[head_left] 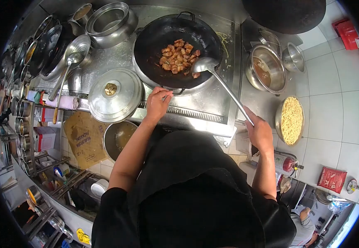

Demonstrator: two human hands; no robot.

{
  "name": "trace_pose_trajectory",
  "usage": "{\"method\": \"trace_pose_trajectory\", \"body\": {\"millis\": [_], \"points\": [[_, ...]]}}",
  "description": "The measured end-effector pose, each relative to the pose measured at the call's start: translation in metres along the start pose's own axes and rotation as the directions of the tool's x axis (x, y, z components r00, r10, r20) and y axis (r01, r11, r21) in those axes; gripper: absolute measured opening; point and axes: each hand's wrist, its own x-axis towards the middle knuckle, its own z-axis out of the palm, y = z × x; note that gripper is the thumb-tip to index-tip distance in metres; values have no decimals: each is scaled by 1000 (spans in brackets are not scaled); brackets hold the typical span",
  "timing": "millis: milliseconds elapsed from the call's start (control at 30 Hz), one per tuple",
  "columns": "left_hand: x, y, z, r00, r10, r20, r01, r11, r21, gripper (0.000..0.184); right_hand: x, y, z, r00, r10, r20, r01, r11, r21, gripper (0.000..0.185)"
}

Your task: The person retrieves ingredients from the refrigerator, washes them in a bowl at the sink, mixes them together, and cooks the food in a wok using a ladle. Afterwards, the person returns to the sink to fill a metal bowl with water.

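Note:
My right hand (260,134) is wrapped round the long handle of a steel ladle (204,64). The ladle's bowl rests at the right side of browned meat chunks (177,58) inside a black wok (152,39). My left hand (158,104) has its fingers closed together at the wok's near rim, beside the near loop handle (180,91). Whether those fingers grip the handle or pinch something small, I cannot tell. Just left of that hand lies a round metal lid (117,99) with a brass-coloured knob.
A bowl of yellow noodles (292,120) and a steel bowl with brown liquid (266,68) stand on the right. A large pot (111,140) sits below the lid. Skimmer (78,47) and steel pot (109,25) are at the back left. Another person (304,227) is lower right.

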Motion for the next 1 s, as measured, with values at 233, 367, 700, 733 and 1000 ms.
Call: {"method": "trace_pose_trajectory", "body": {"millis": [233, 367, 700, 733, 1000], "points": [[1, -3, 0, 1000, 19, 8, -19, 1000, 9, 14, 35, -14, 15, 995, -73, -73, 74, 997, 12, 52], [1, -3, 2, 1000, 1, 2, -1, 1000, -8, 14, 67, -28, 41, 997, -79, -19, 76, 990, -117, 51], [0, -3, 1, 1000, 27, -15, -27, 1000, -5, 14, 66, -24, 25, 1000, -22, 17, 26, 973, -228, 54], [0, -3, 1, 999, 37, -18, -37, 999, 11, 14, 64, -23, 22, 999, -30, 15, 33, 973, -230, 54], [-1, 1, 1, 999, 34, -31, -34, 999, 1, 14, 62, -18, 25, 999, 4, -43, -4, 1000, -7, 54]]}}
